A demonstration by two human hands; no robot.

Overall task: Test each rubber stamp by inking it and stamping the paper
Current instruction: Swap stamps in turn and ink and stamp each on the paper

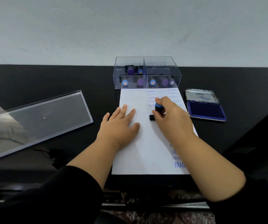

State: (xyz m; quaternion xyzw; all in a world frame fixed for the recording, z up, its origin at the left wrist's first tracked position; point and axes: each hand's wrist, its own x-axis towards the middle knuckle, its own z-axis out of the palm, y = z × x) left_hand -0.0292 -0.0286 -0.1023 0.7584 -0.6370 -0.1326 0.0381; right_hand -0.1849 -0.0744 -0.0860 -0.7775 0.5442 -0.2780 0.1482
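White paper is lying lengthwise on the black desk, already carrying rows of blue "SAMPLE" prints near its far right corner and larger blue letters along its near right edge, partly hidden under the right forearm. The left hand is lying flat on the left half of the sheet, fingers straight and spread, pressing it down and holding nothing. The right hand is curling its fingers around the black handle of a rubber stamp with a blue cap, and the stamp's black base is sitting on the paper just below the "SAMPLE" rows, tilted slightly toward the left.

Just to the right of the paper, an ink pad is lying open, its dark blue pad facing up and its metal lid folded back toward the wall. At the far end of the sheet, a clear plastic box with dividers is holding several more stamps with purple and blue caps, lying in its compartments. Well off to the left, the box's clear lid is resting on the desk, turned at an angle.
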